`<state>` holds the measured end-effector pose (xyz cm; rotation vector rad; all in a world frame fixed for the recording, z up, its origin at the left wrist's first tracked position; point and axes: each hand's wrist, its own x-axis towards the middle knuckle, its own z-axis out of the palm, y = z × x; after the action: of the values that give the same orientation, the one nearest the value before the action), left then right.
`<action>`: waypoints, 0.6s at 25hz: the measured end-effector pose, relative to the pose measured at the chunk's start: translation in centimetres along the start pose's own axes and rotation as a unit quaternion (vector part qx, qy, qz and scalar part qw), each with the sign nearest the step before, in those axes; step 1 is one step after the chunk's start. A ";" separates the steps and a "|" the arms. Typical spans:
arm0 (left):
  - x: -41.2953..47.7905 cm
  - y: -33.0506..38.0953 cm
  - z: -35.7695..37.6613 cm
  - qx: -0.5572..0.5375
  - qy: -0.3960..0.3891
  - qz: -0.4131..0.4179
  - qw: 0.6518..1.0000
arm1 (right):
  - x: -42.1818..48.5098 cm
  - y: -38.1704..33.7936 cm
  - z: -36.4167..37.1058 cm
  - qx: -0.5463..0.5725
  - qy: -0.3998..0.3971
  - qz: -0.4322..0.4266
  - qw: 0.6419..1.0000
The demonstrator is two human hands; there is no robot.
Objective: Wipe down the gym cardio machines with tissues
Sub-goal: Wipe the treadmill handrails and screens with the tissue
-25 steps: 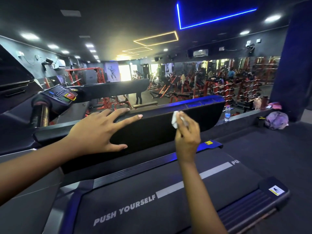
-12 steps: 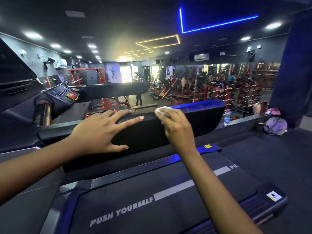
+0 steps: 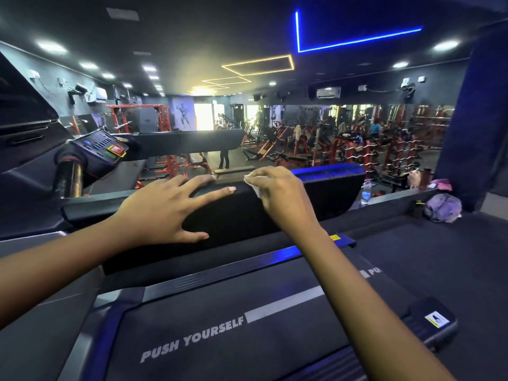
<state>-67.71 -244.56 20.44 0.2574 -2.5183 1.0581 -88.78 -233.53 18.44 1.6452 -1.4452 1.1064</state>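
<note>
A black treadmill fills the foreground, its belt (image 3: 247, 334) printed with "PUSH YOURSELF". Across the middle runs its black side rail (image 3: 324, 193), blue-lit on top. My left hand (image 3: 162, 213) lies flat on the rail with fingers spread, holding nothing. Just to its right, my right hand (image 3: 280, 196) presses a white tissue (image 3: 257, 188) onto the rail's top edge; most of the tissue is hidden under the fingers.
The treadmill console (image 3: 101, 149) with buttons and a handle sits at left. A water bottle (image 3: 365, 192) and a purple bag (image 3: 442, 207) rest on the ledge at right. Red weight machines and a standing person (image 3: 224, 158) fill the gym floor beyond.
My right hand rose from the rail's face to its top edge and slid the tissue left, closer to my left hand. The left hand stayed put.
</note>
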 end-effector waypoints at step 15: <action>0.1 0.1 0.7 -0.006 0.006 -0.005 1.000 | 0.7 4.8 -2.6 -0.039 -0.045 0.056 0.997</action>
<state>-68.02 -244.98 19.93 0.2604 -2.5096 1.0379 -93.95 -232.26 19.95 1.5930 -1.6343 1.0339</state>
